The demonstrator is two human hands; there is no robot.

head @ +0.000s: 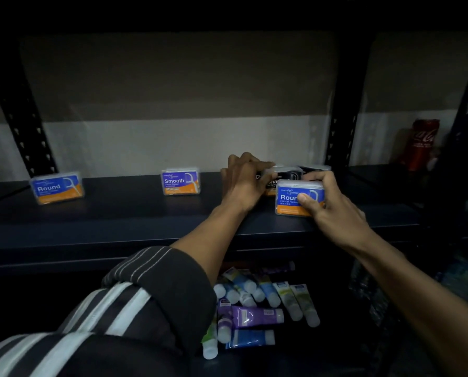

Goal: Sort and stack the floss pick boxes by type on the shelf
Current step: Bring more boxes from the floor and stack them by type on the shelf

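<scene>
The shelf (118, 219) runs wide toward 9 o'clock, its front edge just under my wrists. My left hand (243, 178) curls over the black box (284, 178), I judge to steady that pile, while at its 4 o'clock my right hand (333, 205) pinches a Round box (290, 202), thumb on the label and fingers over the lid. Its match, the far Round box (56, 187), stands well apart at 9 o'clock beyond the Smooth box (180, 181), with open board between for carrying it across.

Left Round box (56, 187) blue-orange; sleeve (145, 295) dark, white-striped; can (423, 144) red; rear box (285, 175) seemingly black.
</scene>
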